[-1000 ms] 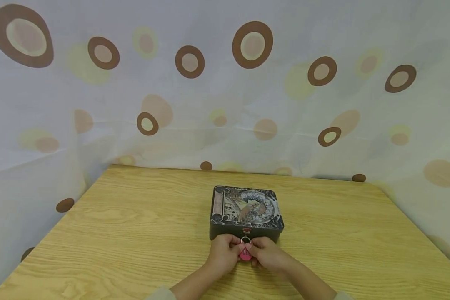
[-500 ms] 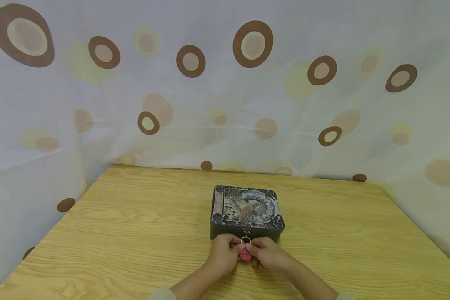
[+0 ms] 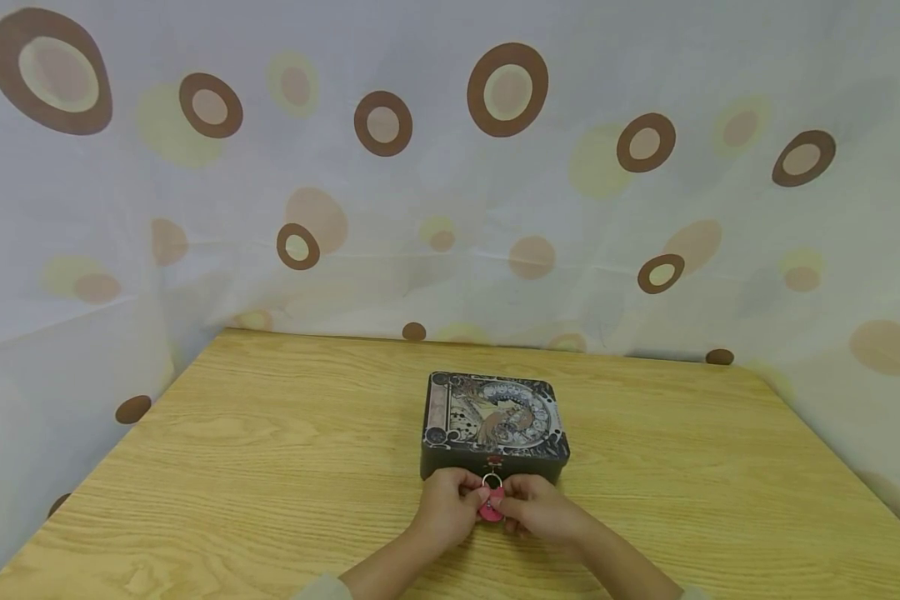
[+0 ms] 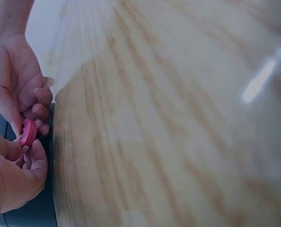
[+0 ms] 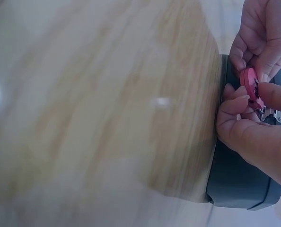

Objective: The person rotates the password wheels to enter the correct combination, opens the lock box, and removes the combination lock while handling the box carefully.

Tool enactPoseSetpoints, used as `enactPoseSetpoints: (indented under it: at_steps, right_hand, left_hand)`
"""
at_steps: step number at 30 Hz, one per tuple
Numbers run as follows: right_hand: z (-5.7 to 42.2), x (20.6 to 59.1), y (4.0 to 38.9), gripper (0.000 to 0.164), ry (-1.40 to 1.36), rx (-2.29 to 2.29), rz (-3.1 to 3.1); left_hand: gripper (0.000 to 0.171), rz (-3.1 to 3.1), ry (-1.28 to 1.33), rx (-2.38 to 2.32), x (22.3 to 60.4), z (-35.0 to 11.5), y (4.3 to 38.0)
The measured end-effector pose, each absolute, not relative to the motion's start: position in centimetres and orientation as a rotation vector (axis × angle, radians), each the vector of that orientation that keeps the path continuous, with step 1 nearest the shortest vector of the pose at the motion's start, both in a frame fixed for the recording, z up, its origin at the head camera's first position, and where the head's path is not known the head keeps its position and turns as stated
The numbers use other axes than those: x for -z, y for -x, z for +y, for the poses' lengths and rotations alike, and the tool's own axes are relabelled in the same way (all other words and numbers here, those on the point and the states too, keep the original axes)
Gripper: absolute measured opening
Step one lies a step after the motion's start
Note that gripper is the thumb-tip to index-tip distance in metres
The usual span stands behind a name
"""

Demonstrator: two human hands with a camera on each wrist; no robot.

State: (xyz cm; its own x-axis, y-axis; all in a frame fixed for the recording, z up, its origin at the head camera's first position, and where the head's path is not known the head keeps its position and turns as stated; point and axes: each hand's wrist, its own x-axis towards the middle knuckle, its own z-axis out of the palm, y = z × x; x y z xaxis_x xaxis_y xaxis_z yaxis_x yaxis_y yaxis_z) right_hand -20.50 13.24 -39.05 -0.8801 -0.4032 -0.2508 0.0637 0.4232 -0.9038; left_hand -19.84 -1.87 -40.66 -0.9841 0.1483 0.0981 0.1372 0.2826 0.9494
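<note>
A pink combination padlock (image 3: 491, 509) hangs by its metal shackle at the front clasp of a dark box (image 3: 495, 414) with a printed lid. From the left side, my left hand (image 3: 446, 505) pinches the lock body between thumb and fingers. My right hand (image 3: 538, 507) grips its other side, the thumb lying on the face with the number dials. In the right wrist view, the padlock (image 5: 249, 81) shows dark dials beside the right thumb, and the silver clasp (image 5: 268, 113) sits behind it. The left wrist view has the padlock (image 4: 28, 132) between both hands' fingertips.
The box stands on a wood-grain table (image 3: 285, 467), near the middle. A pale curtain (image 3: 435, 183) with brown and yellow circles hangs behind the table and along its sides.
My right thumb has shifted slightly over the padlock's face and covers more of the dials. Both hands stay at the lock, and the box has not moved.
</note>
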Motion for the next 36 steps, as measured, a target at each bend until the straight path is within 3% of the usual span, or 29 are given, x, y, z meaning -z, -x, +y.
enactPoseSetpoints:
  at_steps: [36]
  right_hand:
    - [13.25, 38.73, 20.96, 0.020, 0.373, 1.369, 2.272]
  left_hand:
    - [0.009, 2.562, -0.289, -1.864, 40.62, -1.58, 19.75]
